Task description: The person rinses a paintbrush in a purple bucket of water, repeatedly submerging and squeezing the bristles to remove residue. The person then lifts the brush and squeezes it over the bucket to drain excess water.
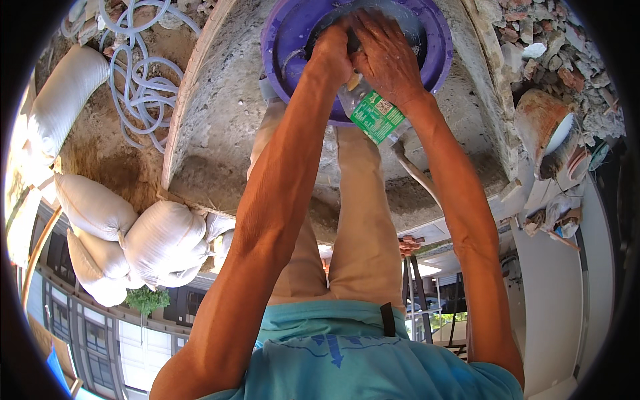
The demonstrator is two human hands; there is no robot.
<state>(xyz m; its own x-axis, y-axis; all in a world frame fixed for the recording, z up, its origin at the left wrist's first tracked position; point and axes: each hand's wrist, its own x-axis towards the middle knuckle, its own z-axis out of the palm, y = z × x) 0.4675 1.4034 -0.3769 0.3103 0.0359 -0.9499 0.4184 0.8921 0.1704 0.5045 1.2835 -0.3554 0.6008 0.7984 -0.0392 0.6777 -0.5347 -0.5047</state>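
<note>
A purple plastic basin [287, 37], wet round its inside, stands before my legs with a dark greyish interior. My left hand [332, 52] reaches into it, its fingers curled and mostly hidden. Beside it, my right hand [387, 55] has its back turned up and its fingers stretched over the basin. A clear plastic bottle with a green printed label [377, 117] slants across the near rim, partly under my right hand and wrist. Its upper end meets both hands; which one grips it is hidden. A small yellowish thing [354, 81] shows between them.
Mortar-crusted low walls [187, 105] flank the basin. A tool handle [417, 172] slants behind my right forearm. Coiled clear hose [145, 95] and white woven sacks [162, 230] lie on the left. On the right are broken brick rubble [555, 55] and a stained container [542, 122].
</note>
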